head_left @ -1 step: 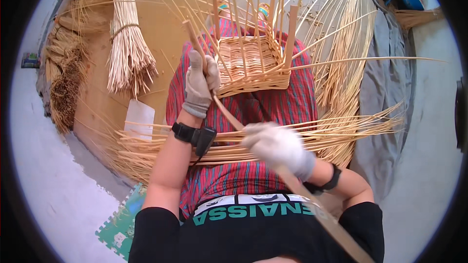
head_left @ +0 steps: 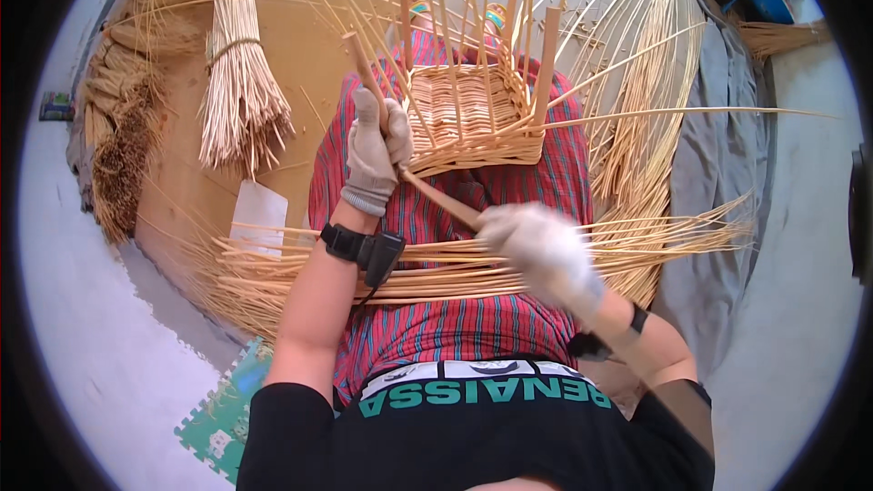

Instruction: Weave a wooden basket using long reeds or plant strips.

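A small woven basket (head_left: 468,118) rests on my lap, with several thin upright stakes and thicker corner posts rising from it. At its near left corner my gloved left hand (head_left: 373,145) is closed around the wooden corner post (head_left: 359,59). A flat tan strip (head_left: 441,198) runs from beside that hand down to my gloved right hand (head_left: 538,244). My right hand is closed on the strip and smeared by motion. The strip's far part shows blurred at my right sleeve.
A loose bundle of long canes (head_left: 427,286) lies across my thighs. A tied cane bundle (head_left: 241,82) and brushy bundles (head_left: 127,145) are at the left, with a white card (head_left: 259,218) nearby. More long canes (head_left: 637,118) lie at the right beside grey cloth (head_left: 709,191).
My right hand has shifted to the right and slightly away from my body, along with the strip, whose trailing part has swung outward. My left hand and the basket stay nearly in place.
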`<action>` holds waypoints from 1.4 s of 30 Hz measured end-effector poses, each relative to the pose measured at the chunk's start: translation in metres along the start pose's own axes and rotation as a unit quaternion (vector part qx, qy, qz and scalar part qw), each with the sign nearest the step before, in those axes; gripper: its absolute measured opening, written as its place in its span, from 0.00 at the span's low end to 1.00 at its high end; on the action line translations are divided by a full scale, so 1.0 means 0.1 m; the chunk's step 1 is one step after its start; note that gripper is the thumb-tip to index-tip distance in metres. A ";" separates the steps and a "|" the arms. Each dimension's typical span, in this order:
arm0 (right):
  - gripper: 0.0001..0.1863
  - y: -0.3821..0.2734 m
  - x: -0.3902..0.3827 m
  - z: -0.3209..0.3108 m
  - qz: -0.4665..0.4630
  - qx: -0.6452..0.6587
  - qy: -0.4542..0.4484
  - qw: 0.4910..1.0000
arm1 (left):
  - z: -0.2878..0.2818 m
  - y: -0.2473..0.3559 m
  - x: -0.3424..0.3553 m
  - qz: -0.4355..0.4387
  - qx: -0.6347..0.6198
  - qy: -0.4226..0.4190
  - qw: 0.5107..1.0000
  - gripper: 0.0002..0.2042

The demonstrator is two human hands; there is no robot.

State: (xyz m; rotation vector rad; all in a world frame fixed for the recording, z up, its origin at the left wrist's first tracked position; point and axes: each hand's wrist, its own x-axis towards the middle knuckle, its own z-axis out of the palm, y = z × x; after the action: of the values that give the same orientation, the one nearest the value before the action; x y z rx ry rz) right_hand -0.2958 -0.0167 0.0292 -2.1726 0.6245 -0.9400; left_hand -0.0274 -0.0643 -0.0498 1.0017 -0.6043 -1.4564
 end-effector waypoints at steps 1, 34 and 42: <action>0.04 0.39 -0.14 -0.11 0.079 0.090 0.054 0.991 | 0.04 0.00 0.01 0.002 0.001 0.002 1.000 0.36; 0.11 0.94 -0.12 0.07 0.323 0.295 0.245 0.865 | 0.07 0.11 -0.26 -0.061 0.246 0.041 0.966 0.17; 0.13 1.07 -0.13 0.10 0.293 0.277 0.298 0.865 | 0.18 0.27 -0.20 -0.040 0.460 0.020 0.887 0.20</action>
State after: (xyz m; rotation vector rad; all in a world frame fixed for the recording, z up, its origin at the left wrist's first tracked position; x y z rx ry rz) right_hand -0.3130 -0.0747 -0.0605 -1.0598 1.0688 -1.2444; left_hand -0.0304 -0.0525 -0.0139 1.7936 -1.2940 -1.1922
